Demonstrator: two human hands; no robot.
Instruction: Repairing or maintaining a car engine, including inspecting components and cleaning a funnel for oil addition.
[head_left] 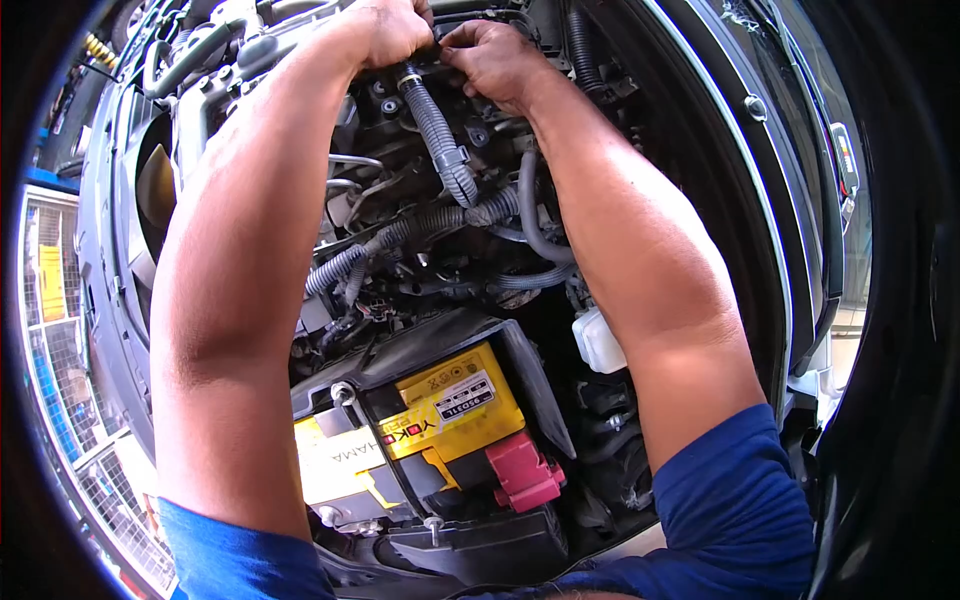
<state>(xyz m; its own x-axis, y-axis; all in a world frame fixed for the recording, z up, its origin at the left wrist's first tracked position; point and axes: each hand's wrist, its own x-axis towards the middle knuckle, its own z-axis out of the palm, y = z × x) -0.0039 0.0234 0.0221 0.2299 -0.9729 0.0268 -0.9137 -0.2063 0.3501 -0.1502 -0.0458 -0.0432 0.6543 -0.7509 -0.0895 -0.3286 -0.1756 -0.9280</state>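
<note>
Both arms reach over an open engine bay to its far side. My left hand (392, 32) is closed, its fingers curled down at the upper end of a grey corrugated conduit (432, 122). Right beside it, my right hand (497, 62) is closed too, thumb and fingers pinched together at the same spot. Whatever the fingertips grip there is small, dark and mostly hidden by the hands. The conduit runs from just below my hands toward me, bending at a clip (452, 157) near its lower end.
A yellow battery (470, 365) with a red terminal cover (525, 470) sits close to me under a metal hold-down bar. A white plastic reservoir (598, 340) stands by my right forearm. More hoses (535, 215) cross the bay. Wire-mesh cage panels (50, 300) stand at far left.
</note>
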